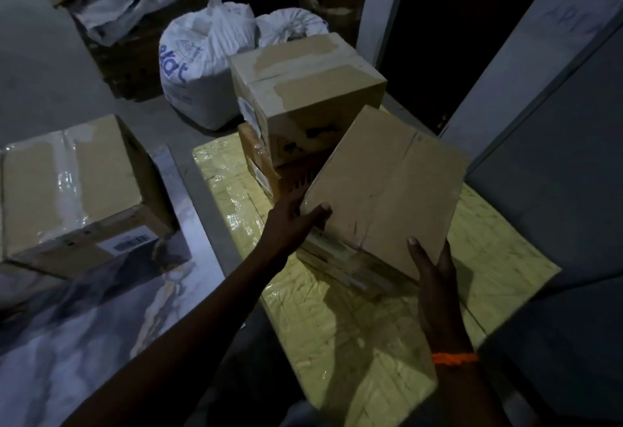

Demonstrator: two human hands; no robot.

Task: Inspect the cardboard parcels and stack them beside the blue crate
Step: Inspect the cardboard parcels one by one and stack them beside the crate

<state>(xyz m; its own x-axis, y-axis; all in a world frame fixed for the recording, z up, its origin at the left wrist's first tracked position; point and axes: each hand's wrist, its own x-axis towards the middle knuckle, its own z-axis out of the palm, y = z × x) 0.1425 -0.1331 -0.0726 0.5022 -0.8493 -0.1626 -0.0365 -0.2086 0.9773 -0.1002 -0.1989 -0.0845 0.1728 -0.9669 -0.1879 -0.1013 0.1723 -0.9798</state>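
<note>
A plain cardboard parcel [387,187] is held tilted above a yellow plastic-wrapped surface [354,342]. My left hand [296,221] grips its near left corner with the thumb on top. My right hand [435,278] holds its near right edge, thumb on top; an orange band circles that wrist. Just behind it stands a taped cardboard parcel [303,83] on top of another parcel [259,157]. A larger parcel [74,187] with shiny tape and a barcode label sits on the floor at the left. No blue crate is in view.
Two white sacks [205,59] stand behind the stacked parcels. An open carton with crumpled plastic [114,5] is at the back left. Grey panels [546,123] rise on the right, with a dark gap beside them. Marbled floor [84,342] lies at the lower left.
</note>
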